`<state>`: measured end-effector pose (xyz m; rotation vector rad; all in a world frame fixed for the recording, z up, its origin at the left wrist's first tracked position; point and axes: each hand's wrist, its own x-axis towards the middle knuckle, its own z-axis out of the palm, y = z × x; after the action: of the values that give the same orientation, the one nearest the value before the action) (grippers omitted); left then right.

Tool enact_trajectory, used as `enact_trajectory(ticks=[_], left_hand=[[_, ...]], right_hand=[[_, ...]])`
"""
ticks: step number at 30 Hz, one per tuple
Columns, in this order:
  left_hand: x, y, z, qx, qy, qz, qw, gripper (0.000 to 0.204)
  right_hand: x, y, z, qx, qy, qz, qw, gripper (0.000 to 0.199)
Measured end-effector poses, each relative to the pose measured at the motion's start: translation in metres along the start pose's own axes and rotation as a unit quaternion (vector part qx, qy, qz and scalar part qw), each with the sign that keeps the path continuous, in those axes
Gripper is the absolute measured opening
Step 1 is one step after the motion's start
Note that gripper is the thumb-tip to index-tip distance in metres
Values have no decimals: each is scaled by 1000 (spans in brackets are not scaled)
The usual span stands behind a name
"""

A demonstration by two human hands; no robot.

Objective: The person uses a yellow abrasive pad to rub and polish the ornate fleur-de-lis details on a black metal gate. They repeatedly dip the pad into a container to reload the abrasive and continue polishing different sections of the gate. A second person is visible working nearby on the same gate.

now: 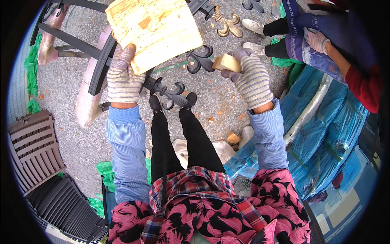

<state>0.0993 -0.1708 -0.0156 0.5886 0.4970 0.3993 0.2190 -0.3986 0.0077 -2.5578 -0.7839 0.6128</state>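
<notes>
My left hand, in a striped knit glove, grips the lower left corner of a flat yellowish foam slab. The thumb lies on its top face, which has a torn orange-brown spot, and the fingers are hidden beneath. My right hand, in a matching glove, pinches a small cream foam block with a brown end. The block is apart from the slab. Below both hands lie black curved metal ornaments fixed to a dark metal frame.
A gold-painted ornament is on the frame ahead. At the right, another person's gloved hand rests against a purple apron. Blue wrapped bundles lie at right, brown slatted panels at left. Orange crumbs dot the grey ground.
</notes>
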Motion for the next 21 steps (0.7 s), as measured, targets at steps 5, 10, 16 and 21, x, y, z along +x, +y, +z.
enact_trajectory(ticks=[5, 10, 16, 21], left_hand=[[11, 11, -11, 31, -3, -3, 999, 53], [14, 20, -25, 24, 9, -30, 999, 52], [17, 25, -29, 52, -10, -34, 998, 50], [24, 46, -40, 27, 29, -39, 998, 42]], right_hand=[[25, -6, 63, -90, 25, -44, 995, 41], [-6, 7, 75, -103, -69, 69, 990, 42], [28, -14, 70, -97, 76, -13, 992, 41], [-1, -4, 98, -136, -115, 39, 983, 43]])
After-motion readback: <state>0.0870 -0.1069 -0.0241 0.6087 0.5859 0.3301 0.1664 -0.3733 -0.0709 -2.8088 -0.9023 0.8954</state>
